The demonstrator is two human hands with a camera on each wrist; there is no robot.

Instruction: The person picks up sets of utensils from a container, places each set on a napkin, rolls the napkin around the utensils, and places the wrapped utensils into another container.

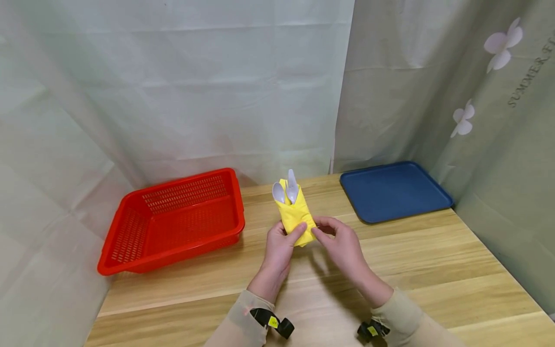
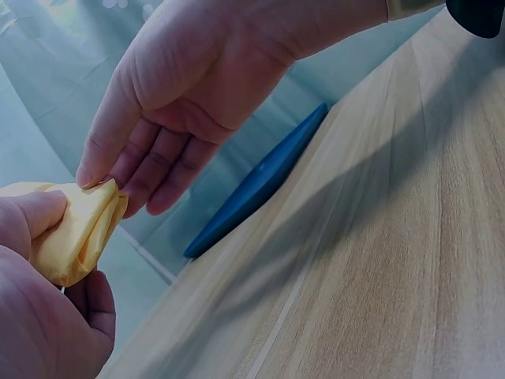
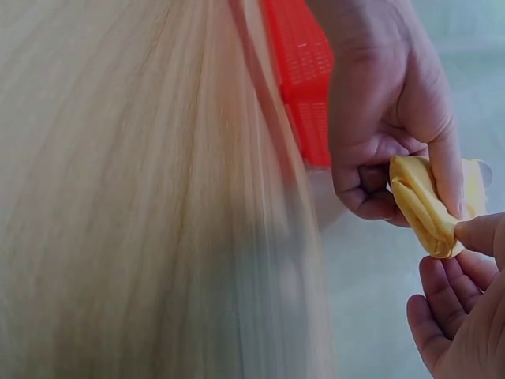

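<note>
A folded yellow napkin (image 1: 296,218) is wrapped around pale lilac cutlery, held above the table. From its top stick out a spoon (image 1: 278,192) and a fork (image 1: 292,193), with what looks like a knife tip (image 1: 291,174) behind the fork. My left hand (image 1: 279,243) grips the bundle, thumb across the front and fingers behind. At the lower right edge of the napkin, my right hand (image 1: 342,243) pinches the cloth between thumb and index finger. In the left wrist view the napkin's folded end (image 2: 91,229) shows its layers; the cutlery is hidden there.
A red plastic basket (image 1: 173,258) with perforated sides stands at the left of the wooden table (image 1: 321,308). At the back right lies a blue tray (image 1: 394,193). Pale curtains (image 1: 208,96) hang behind and at both sides.
</note>
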